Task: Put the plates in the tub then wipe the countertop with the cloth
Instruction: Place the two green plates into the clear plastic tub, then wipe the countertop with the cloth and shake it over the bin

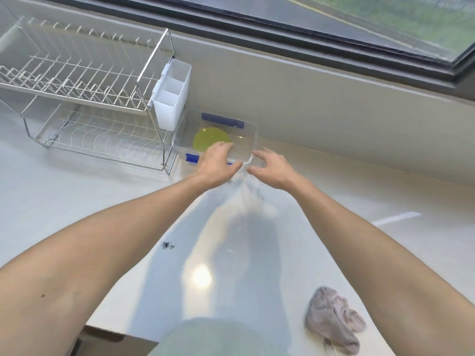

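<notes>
Plates (210,139), yellow-green, are seen lying inside the clear tub (253,129) beside the dish rack (84,98). Left hand (218,163) is rested on the tub's near rim, fingers relaxed; right hand (270,168) is held spread just beside it. Cloth (334,319) is left crumpled on the countertop (102,206), well apart.

Tub at the back of the bench, rack to its left.
A plate (210,138) lies in the tub (253,132), right of the rack (84,98); the cloth (332,318) lies on the bench (359,191), near right.
</notes>
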